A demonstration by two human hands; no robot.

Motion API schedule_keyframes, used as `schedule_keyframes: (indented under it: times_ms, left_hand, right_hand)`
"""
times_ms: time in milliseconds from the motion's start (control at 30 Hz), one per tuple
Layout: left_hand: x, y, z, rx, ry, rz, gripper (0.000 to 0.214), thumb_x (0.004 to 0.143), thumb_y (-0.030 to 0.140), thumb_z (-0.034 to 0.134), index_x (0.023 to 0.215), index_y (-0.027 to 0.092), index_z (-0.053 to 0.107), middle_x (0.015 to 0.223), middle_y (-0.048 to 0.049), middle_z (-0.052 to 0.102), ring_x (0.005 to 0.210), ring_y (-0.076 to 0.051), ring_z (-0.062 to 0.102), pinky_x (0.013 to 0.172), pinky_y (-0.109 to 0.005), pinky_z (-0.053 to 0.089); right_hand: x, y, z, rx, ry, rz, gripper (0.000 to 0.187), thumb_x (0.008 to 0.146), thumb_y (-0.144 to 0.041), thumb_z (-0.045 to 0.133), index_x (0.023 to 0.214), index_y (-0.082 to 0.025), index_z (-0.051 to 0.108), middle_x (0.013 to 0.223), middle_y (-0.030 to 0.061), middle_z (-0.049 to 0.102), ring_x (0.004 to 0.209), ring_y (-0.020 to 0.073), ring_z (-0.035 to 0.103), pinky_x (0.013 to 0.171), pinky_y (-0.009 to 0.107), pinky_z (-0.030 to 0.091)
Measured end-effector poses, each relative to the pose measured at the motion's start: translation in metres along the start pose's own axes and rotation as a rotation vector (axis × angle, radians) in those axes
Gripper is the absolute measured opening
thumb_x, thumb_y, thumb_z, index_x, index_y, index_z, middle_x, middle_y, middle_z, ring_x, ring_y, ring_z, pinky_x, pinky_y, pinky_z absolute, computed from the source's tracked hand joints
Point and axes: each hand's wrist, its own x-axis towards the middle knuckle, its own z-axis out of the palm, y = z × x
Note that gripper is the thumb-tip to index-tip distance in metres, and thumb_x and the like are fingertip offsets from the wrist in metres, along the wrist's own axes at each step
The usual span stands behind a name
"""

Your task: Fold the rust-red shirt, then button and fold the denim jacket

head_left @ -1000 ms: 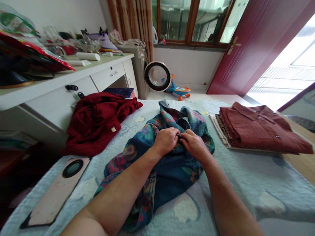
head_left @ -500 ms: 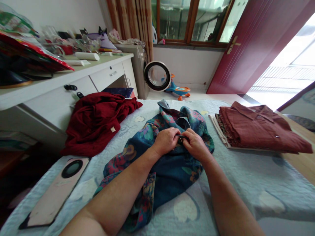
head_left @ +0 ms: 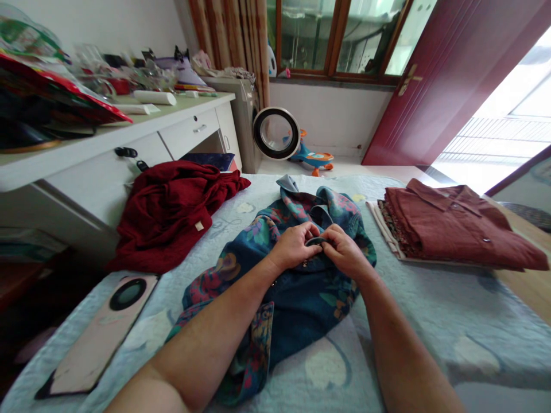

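A blue floral denim shirt [head_left: 310, 304] lies bunched on the quilted cover in front of me, its collar at the far end. My left hand [head_left: 297, 245] pinches the shirt's front edge near the collar. Close beside it, my right hand [head_left: 344, 250] grips the same edge between thumb and fingers. A short strip of the edge bows up between the two hands. A small metallic button [head_left: 305, 263] shows just below my left fingers. What lies right under the fingertips is hidden.
Dark red clothing [head_left: 172, 212] lies crumpled at the left, above a pink phone-shaped case [head_left: 103, 338]. Folded brownish-red shirts [head_left: 456, 223] are stacked at the right. Behind stand a cluttered white desk [head_left: 189, 135], a washing machine with its round door [head_left: 276, 133] open, and a blue ride-on toy [head_left: 312, 156].
My left thumb and fingers have shifted their pinch on the shirt edge, and the button now shows below them. The right hand has turned slightly; the shirt stays in place.
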Motion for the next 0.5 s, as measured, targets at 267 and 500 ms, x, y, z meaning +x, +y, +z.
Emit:
schedule_keyframes:
  times_ms: [267, 500]
  left_hand:
    - [-0.0022, 0.0075, 0.0001, 0.136, 0.023, 0.046, 0.025, 0.074, 0.016, 0.062, 0.097, 0.022, 0.056, 0.075, 0.0040, 0.062, 0.068, -0.013, 0.059, 0.063, -0.023, 0.040]
    - [-0.0016, 0.0048, -0.0030, 0.165, 0.009, 0.102, 0.024, 0.074, 0.013, 0.060, 0.097, 0.021, 0.056, 0.075, 0.0038, 0.062, 0.069, -0.014, 0.059, 0.064, -0.023, 0.041]
  right_hand:
    - [0.0000, 0.0002, 0.0043, -0.057, -0.003, -0.016, 0.014, 0.086, -0.015, 0.050, 0.073, -0.020, 0.054, 0.081, -0.0001, 0.045, 0.076, 0.0141, 0.050, 0.071, 0.028, 0.041]
    - [-0.0013, 0.0021, 0.0021, -0.215, -0.002, -0.037, 0.006, 0.088, -0.020, 0.055, 0.082, -0.022, 0.057, 0.087, 0.0010, 0.048, 0.082, 0.0160, 0.052, 0.075, 0.028, 0.042]
